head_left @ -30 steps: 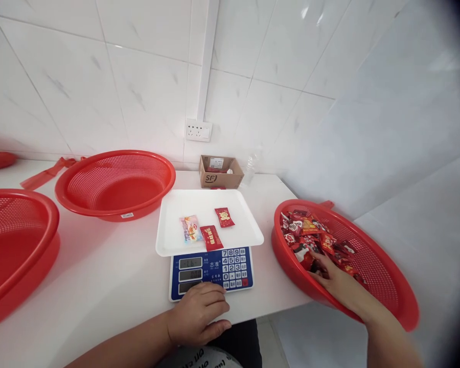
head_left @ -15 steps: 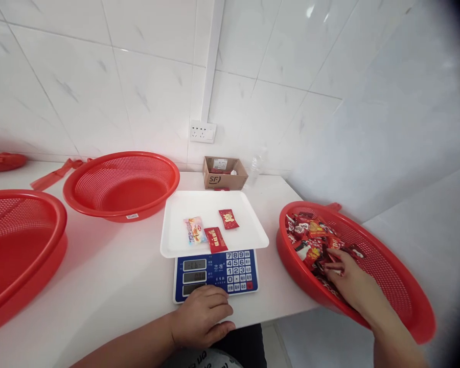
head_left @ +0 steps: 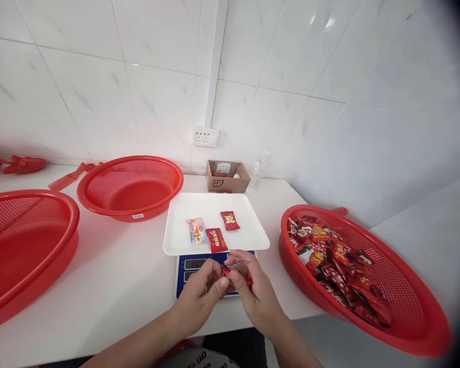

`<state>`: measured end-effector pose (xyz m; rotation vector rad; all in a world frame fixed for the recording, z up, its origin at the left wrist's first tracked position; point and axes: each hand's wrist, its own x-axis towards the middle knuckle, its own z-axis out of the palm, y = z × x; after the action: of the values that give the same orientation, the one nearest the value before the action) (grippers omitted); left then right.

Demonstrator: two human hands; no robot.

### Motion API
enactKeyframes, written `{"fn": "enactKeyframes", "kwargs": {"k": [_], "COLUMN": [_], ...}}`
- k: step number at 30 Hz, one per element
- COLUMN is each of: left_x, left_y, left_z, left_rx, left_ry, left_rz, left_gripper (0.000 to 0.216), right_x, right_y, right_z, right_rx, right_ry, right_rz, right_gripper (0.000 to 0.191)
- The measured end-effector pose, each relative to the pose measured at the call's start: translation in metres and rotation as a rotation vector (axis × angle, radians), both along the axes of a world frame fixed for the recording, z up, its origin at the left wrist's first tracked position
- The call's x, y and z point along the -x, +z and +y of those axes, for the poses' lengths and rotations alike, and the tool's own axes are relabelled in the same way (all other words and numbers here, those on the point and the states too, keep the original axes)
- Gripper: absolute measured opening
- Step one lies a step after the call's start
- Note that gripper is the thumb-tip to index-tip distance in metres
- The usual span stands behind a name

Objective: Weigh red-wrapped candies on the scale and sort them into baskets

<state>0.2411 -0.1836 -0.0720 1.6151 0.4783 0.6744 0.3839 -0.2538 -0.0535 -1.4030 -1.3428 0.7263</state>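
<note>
My left hand [head_left: 199, 295] and my right hand [head_left: 253, 291] meet over the keypad of the blue scale [head_left: 184, 271]. Both pinch one small red candy packet [head_left: 233, 275] between their fingertips. The scale's white tray [head_left: 249, 237] carries a pale pink packet [head_left: 196, 230] and two red packets [head_left: 216, 239], [head_left: 230, 220]. To the right, a red mesh basket [head_left: 402, 301] holds several red wrapped candies [head_left: 333, 258].
Two red mesh baskets with nothing in them sit on the white table, one behind the scale at the left [head_left: 132, 185] and one at the far left [head_left: 19, 245]. A small cardboard box [head_left: 227, 176] stands against the tiled wall under a power socket [head_left: 206, 136].
My right hand left the candy basket with a red packet and came over the scale. My left hand lifted from the table edge and took hold of the same packet.
</note>
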Motion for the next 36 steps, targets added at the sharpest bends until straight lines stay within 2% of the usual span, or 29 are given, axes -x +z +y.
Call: {"fn": "enactKeyframes", "kwargs": {"k": [6, 9, 14, 19, 27, 36], "left_x": [0.008, 0.009, 0.009, 0.008, 0.010, 0.005], "left_y": [0.007, 0.009, 0.009, 0.013, 0.014, 0.011], "left_z": [0.004, 0.004, 0.003, 0.002, 0.004, 0.002], "left_rx": [0.241, 0.288, 0.342, 0.392, 0.194, 0.106], "left_ry": [0.030, 0.045, 0.067, 0.040, -0.043, -0.001], "left_rz": [-0.035, -0.064, -0.089, -0.086, 0.130, 0.123], "left_gripper": [0.037, 0.035, 0.034, 0.037, 0.049, 0.051], "right_x": [0.012, 0.012, 0.005, -0.004, -0.001, -0.001], "right_y": [-0.011, -0.011, -0.011, -0.008, -0.009, -0.010], "right_z": [0.004, 0.005, 0.005, 0.002, 0.000, 0.000], "right_rx": [-0.061, -0.082, -0.021, -0.019, -0.082, -0.087], "right_ry": [0.052, -0.009, -0.078, -0.050, 0.032, 0.031], "right_rz": [0.048, -0.063, -0.138, -0.255, -0.278, -0.218], "right_gripper": [0.029, 0.030, 0.039, 0.046, 0.052, 0.053]}}
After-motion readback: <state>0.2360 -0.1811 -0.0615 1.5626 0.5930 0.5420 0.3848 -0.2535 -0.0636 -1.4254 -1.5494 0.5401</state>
